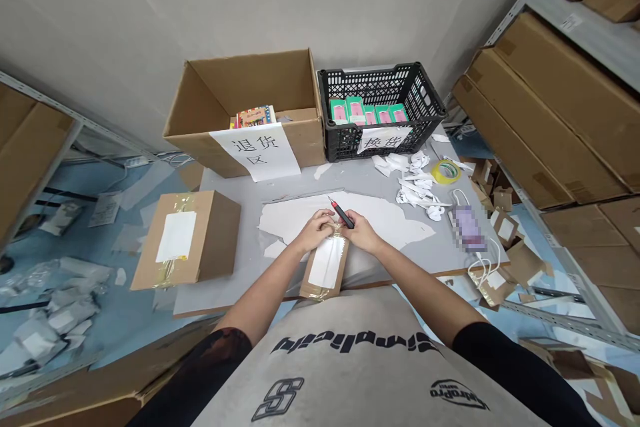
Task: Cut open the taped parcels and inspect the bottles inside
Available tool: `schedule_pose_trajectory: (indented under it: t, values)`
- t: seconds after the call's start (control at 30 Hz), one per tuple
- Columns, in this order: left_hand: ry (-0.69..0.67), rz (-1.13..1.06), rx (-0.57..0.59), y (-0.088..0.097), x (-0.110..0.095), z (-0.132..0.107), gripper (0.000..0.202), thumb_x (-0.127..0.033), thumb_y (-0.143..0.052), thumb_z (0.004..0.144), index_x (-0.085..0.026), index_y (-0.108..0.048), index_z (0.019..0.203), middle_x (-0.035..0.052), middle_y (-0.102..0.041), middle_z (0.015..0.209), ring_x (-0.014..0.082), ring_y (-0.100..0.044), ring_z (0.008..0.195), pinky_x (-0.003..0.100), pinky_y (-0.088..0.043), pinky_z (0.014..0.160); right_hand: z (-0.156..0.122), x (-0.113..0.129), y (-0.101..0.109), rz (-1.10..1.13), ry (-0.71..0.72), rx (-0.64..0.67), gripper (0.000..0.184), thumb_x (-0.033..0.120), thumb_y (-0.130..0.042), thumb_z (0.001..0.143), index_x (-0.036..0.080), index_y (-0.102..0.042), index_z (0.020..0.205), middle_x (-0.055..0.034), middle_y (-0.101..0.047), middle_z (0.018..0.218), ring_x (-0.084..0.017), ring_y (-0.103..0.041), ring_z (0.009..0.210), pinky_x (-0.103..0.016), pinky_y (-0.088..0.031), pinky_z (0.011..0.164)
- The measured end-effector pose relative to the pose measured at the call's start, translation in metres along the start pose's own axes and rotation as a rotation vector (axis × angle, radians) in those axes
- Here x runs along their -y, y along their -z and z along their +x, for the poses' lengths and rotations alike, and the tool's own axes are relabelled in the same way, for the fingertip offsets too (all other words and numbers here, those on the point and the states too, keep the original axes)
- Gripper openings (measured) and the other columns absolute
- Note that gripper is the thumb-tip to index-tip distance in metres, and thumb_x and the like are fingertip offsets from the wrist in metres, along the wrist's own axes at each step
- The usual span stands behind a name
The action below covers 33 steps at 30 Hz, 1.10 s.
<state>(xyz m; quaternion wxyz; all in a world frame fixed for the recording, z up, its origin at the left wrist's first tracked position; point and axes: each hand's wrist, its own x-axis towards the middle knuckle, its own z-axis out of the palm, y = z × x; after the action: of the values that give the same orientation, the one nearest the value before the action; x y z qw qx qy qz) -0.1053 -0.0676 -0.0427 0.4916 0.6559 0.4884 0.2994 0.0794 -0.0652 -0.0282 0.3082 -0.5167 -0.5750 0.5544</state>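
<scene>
Parcel (326,272) held flat on the bench (245,267) by the left hand (315,231), fingers pressed together on its taped end, with the right hand (361,232), fingers pinching the cutter (343,215) for steady control.

From our left hand (315,230) and right hand (363,232), the way toward 10 o'clock runs over the grey bench (235,180), between the cardboard parcel (215,233) at 9 o'clock and the open carton (295,80) at 11. The black plastic crate (380,73) blocks us from 12 to 1 o'clock. Paper scraps (415,190) and a tape roll (447,171) stand at 2 o'clock, with shelved cartons (545,113) beyond them.
</scene>
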Motion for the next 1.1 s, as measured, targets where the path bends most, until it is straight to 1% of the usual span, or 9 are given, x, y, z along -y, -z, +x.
schedule_pose_trajectory:
  t: [0.13,0.23,0.33,0.43,0.5,0.6,0.7,0.9,1.1]
  values:
    - [0.108,-0.081,-0.079,-0.001,0.005,0.014,0.009,-0.018,-0.055,0.078,-0.020,-0.058,0.070,0.0051,-0.053,0.114,0.0196,-0.052,0.113,0.032,-0.041,0.101,0.009,0.005,0.004,0.166,-0.049,-0.139,0.030,0.036,-0.064,0.070,0.021,-0.060,0.095,0.0039,-0.060,0.073,-0.011,-0.052,0.056,-0.025,-0.046,0.056]
    - [0.194,-0.101,-0.213,-0.002,0.011,0.029,0.012,-0.020,-0.053,0.082,-0.020,-0.056,0.070,0.0036,-0.054,0.106,0.0175,-0.053,0.108,0.029,-0.043,0.097,0.007,0.019,0.022,0.115,-0.066,-0.216,0.031,0.042,-0.062,0.075,0.020,-0.063,0.097,0.0032,-0.059,0.069,-0.011,-0.053,0.050,-0.025,-0.047,0.051]
    - [0.255,-0.101,-0.300,-0.007,0.017,0.039,0.015,-0.025,-0.053,0.084,-0.020,-0.056,0.071,0.0035,-0.055,0.100,0.0177,-0.054,0.101,0.029,-0.044,0.092,-0.009,0.028,0.043,-0.005,-0.104,-0.091,0.031,0.041,-0.063,0.078,0.021,-0.065,0.103,0.0044,-0.059,0.059,-0.013,-0.056,0.047,-0.026,-0.048,0.051]
    - [0.264,-0.082,-0.339,-0.016,0.021,0.040,0.013,-0.030,-0.058,0.083,-0.019,-0.059,0.075,0.0039,-0.055,0.098,0.0187,-0.054,0.097,0.032,-0.042,0.093,-0.027,0.026,0.055,-0.179,-0.138,0.026,0.040,0.037,-0.061,0.083,0.026,-0.060,0.121,0.0046,-0.063,0.059,-0.015,-0.059,0.046,-0.028,-0.049,0.053]
    - [0.257,-0.073,-0.370,-0.022,0.022,0.038,0.011,-0.031,-0.061,0.082,-0.020,-0.060,0.081,0.0039,-0.055,0.098,0.0190,-0.054,0.096,0.033,-0.041,0.093,-0.032,0.021,0.058,-0.348,-0.096,0.022,0.042,0.034,-0.059,0.085,0.029,-0.058,0.127,0.0018,-0.070,0.071,-0.018,-0.064,0.057,-0.030,-0.050,0.062]
    - [0.245,-0.070,-0.416,-0.028,0.020,0.034,0.013,-0.032,-0.063,0.080,-0.021,-0.057,0.086,0.0034,-0.057,0.098,0.0190,-0.055,0.095,0.033,-0.042,0.090,-0.029,0.015,0.059,-0.622,0.008,0.000,0.041,0.033,-0.055,0.088,0.033,-0.058,0.129,-0.0026,-0.073,0.101,-0.025,-0.068,0.088,-0.033,-0.048,0.078]
    - [0.225,-0.091,-0.448,-0.029,0.019,0.031,0.020,-0.032,-0.065,0.079,-0.023,-0.050,0.088,0.0014,-0.061,0.099,0.0172,-0.057,0.091,0.031,-0.044,0.084,-0.016,0.012,0.058,-0.798,0.033,0.025,0.042,0.034,-0.049,0.092,0.032,-0.054,0.134,-0.0048,-0.071,0.111,-0.027,-0.065,0.099,-0.033,-0.045,0.080]
    - [0.191,-0.074,-0.507,-0.031,0.016,0.031,0.018,-0.025,-0.063,0.078,-0.023,-0.049,0.088,0.0003,-0.060,0.094,0.0163,-0.058,0.086,0.030,-0.044,0.083,0.005,0.008,0.055,-0.905,0.038,0.073,0.043,0.034,-0.050,0.092,0.029,-0.054,0.134,-0.0075,-0.073,0.101,-0.027,-0.066,0.089,-0.032,-0.042,0.076]
    - [0.195,-0.058,-0.562,-0.039,0.018,0.033,0.015,-0.022,-0.062,0.077,-0.024,-0.050,0.087,0.0006,-0.061,0.094,0.0166,-0.057,0.087,0.031,-0.045,0.084,0.011,0.006,0.060,-0.939,0.072,0.112,0.045,0.034,-0.047,0.093,0.029,-0.051,0.138,-0.0069,-0.073,0.103,-0.027,-0.066,0.091,-0.033,-0.044,0.079]
